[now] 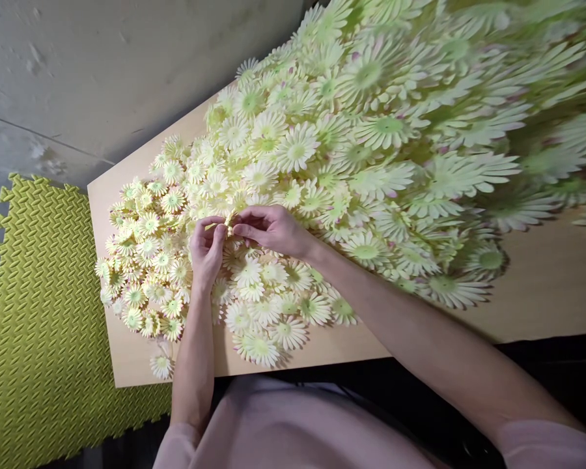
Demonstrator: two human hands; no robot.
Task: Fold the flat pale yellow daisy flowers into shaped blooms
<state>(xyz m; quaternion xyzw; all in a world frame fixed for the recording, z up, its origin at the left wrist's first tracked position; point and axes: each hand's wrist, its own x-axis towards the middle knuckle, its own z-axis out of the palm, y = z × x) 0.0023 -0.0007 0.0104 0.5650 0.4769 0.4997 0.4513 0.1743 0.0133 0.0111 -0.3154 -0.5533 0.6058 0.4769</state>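
Between my two hands is a small pale-yellow artificial flower piece (pixel 230 223), pinched at the fingertips and partly hidden by them. My left hand (pixel 208 246) grips it with thumb and forefinger, from the left. From the right, my right hand (pixel 273 229) pinches the same piece, its thumb and forefinger closed. Both hands are over a wide heap of cream and pale-green artificial daisy heads (pixel 295 148). To the left of my hands lies a group of smaller flower heads (pixel 149 247) with purple-tinged petal edges.
The flowers lie on a light wooden table (pixel 131 368), its bare front edge close to my body. A grey wall (pixel 127 58) runs along the far side. Yellow-green foam matting (pixel 53 312) covers the floor at left. One loose flower head (pixel 161 366) sits near the front left corner.
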